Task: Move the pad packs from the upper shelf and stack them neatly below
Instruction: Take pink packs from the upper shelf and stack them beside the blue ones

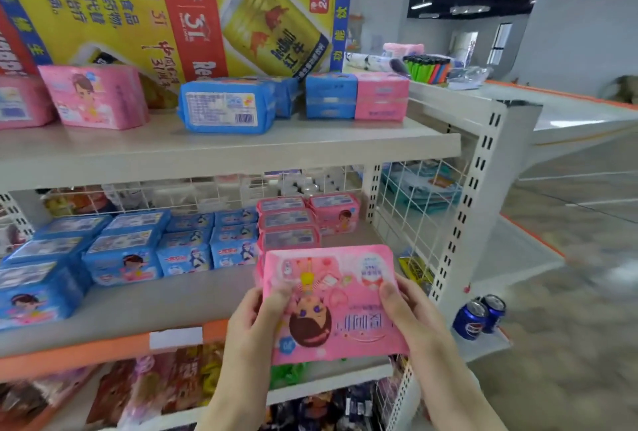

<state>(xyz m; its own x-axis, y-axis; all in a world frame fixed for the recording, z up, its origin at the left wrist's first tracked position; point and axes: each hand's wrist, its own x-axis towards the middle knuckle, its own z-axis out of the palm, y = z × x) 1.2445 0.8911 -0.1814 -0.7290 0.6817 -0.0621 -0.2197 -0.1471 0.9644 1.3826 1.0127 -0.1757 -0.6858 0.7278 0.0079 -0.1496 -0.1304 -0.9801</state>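
Hands, left (252, 323) and right (411, 310), grip 1 pink pack (331, 303) mid-transfer; next, set it squarely atop the lower pink stack (288, 223).

A pink pad pack (331, 303) printed with a cartoon girl was seen, blue packs (127, 251) were ranged on the grey lower shelf (155, 306), and a yellow-and-red carton (179, 9) was noted above.

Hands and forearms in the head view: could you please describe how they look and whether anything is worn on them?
Both the left hand and the right hand are bare, with no gloves, and no rings show on the visible fingers. The forearms are bare down to the frame's bottom edge: no sleeves, watch or bracelet in view. The visible thumbnails are short and look unpainted.
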